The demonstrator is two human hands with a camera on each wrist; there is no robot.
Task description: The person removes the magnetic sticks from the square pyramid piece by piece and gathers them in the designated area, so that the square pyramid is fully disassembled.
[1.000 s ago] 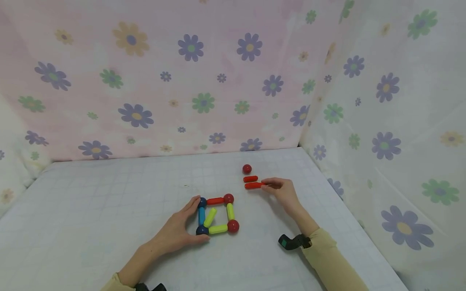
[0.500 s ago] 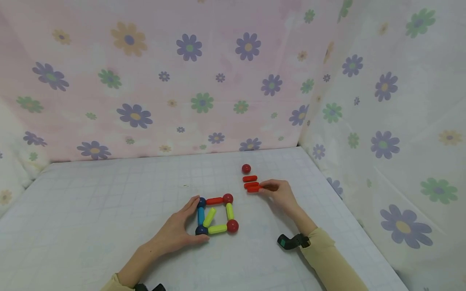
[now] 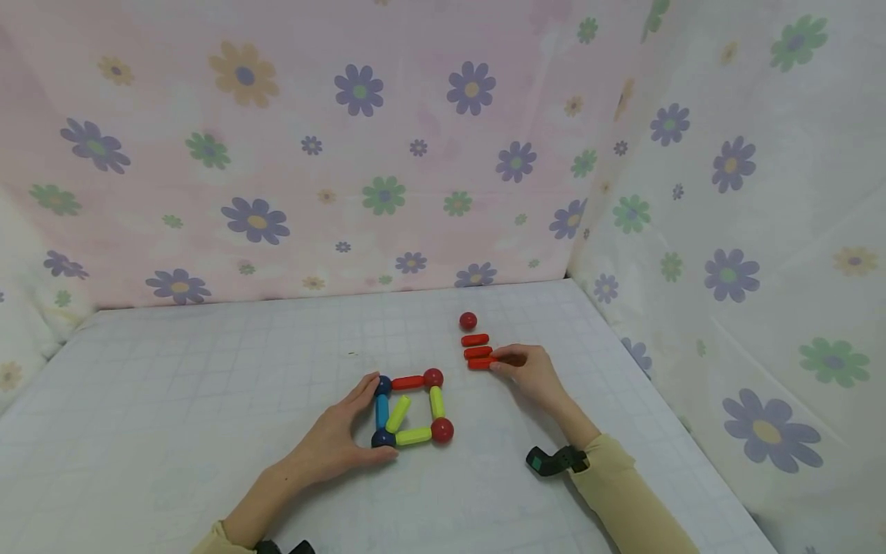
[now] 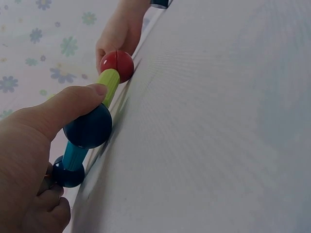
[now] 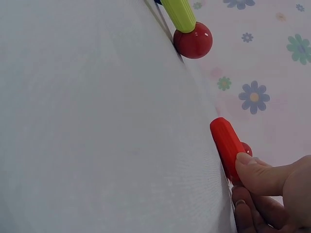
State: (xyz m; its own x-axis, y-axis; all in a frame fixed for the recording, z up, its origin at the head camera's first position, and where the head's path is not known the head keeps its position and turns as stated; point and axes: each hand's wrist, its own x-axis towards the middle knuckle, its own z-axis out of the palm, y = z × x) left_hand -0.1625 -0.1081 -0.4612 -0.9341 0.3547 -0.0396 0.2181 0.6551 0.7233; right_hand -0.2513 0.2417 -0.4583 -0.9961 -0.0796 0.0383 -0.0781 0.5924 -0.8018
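Observation:
A four-sided frame of magnetic rods and balls lies on the table in the head view. Two dark blue balls [image 3: 384,438] form its left corners, joined by a blue rod [image 3: 382,412]; two red balls [image 3: 442,430] form its right corners. A yellow rod [image 3: 398,414] slants inside from the lower blue ball. My left hand [image 3: 334,437] holds the left side, thumb at the near blue ball [image 4: 88,127], fingers at the far one. Thumb and fingers of my right hand [image 3: 531,375] pinch the end of a red magnetic rod [image 5: 225,141], low over the table.
Just beyond the pinched rod lie two more red rods [image 3: 474,339] and a loose red ball [image 3: 467,321]. A flowered cloth [image 3: 388,154] rises behind the white table [image 3: 173,400], and another flowered cloth [image 3: 796,254] stands along the right.
My right hand has drawn the red rod slightly toward me, uncovering the rod behind it. The left hand and the frame stay in place.

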